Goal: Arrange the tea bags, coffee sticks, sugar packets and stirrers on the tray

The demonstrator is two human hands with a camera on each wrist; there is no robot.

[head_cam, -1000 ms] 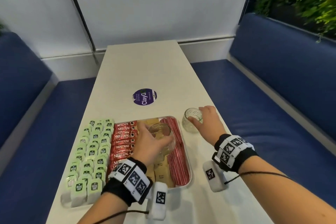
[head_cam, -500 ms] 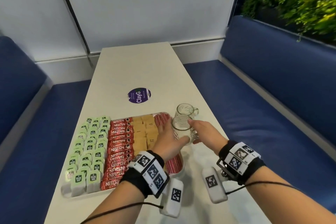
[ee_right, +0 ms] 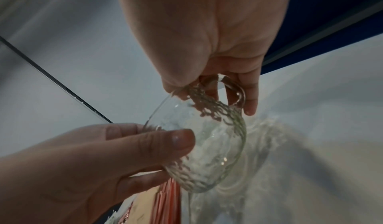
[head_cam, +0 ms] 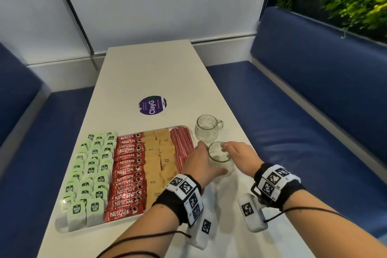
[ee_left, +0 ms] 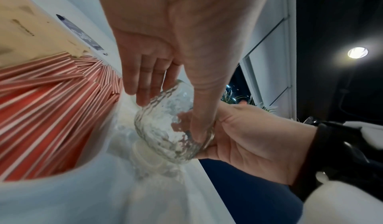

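1. Glass, dimpled and clear: one mug [head_cam: 221, 158] is held between both my hands, just right of the tray [head_cam: 62, 225], at its stirrer edge. It was over the tray's middle a second ago; it has since been carried off to the right.
2. Left hand [head_cam: 199, 165]: fingers [ee_left: 143, 86] and thumb wrapped round the mug's body, gripping it.
3. Right hand [head_cam: 240, 156]: fingers [ee_right: 250, 99] curled at the handle and rim, also gripping. A second ago this hand was on the other mug, now released.
4. That second glass mug [head_cam: 207, 130] stands alone on the tabletop [head_cam: 146, 73], just beyond the held one, near the tray's far right corner.
5. Tray contents, left to right across it: green tea bags [head_cam: 92, 174], red coffee sticks [head_cam: 128, 174], tan sugar packets [head_cam: 159, 159], striped stirrers [head_cam: 181, 146]. All four lie in tidy rows.
6. Reading: with both mugs off the tray, the arranging looks essentially finished. What remains, I judge, is setting this mug down beside its twin.
7. Wrist views are blurred; whether the mug base touches the tabletop, I cannot tell.
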